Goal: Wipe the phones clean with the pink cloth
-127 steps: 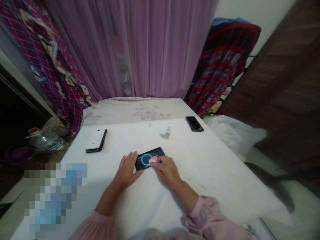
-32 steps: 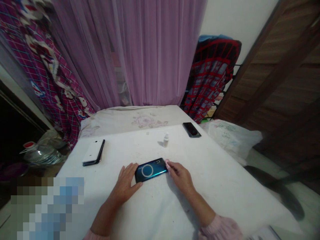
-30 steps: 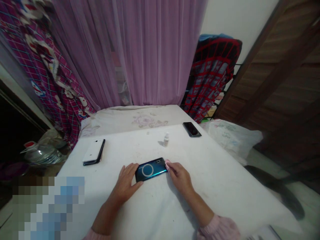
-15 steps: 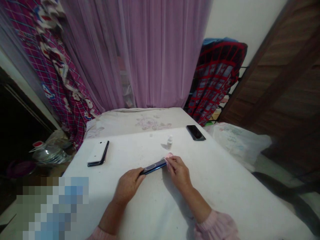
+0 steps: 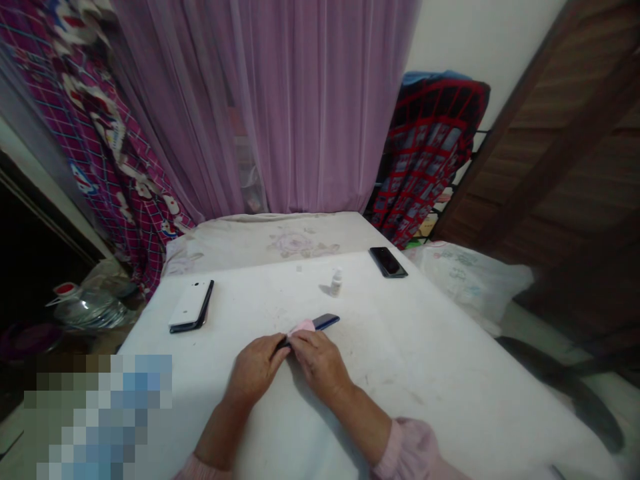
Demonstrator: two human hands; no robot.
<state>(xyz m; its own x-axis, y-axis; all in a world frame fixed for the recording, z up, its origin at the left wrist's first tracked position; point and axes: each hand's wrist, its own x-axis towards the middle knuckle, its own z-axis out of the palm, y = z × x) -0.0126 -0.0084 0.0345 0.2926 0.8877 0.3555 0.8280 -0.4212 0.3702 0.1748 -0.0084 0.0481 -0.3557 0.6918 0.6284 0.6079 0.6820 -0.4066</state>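
A blue-edged phone [image 5: 327,321] is held at a slant just over the white tabletop. My left hand [image 5: 256,370] grips its left end between thumb and fingers. Pressed against the phone close to that end is a pink cloth [image 5: 303,326], pinched in the fingers of my right hand [image 5: 323,363]. The two hands nearly meet, and they hide much of the phone's near half. Behind the phone stands a small clear bottle with a white cap [image 5: 337,283].
A white phone [image 5: 191,304] lies on a dark one at the left of the table [image 5: 400,353]. Another dark phone [image 5: 389,262] rests by the right edge. A large water bottle [image 5: 87,308] stands beyond the left edge, and a white plastic bag [image 5: 470,277] lies to the right.
My right hand has slid the pink cloth leftward along the phone, from its far right end to near my left hand. My left hand keeps its grip. The view has shifted slightly.
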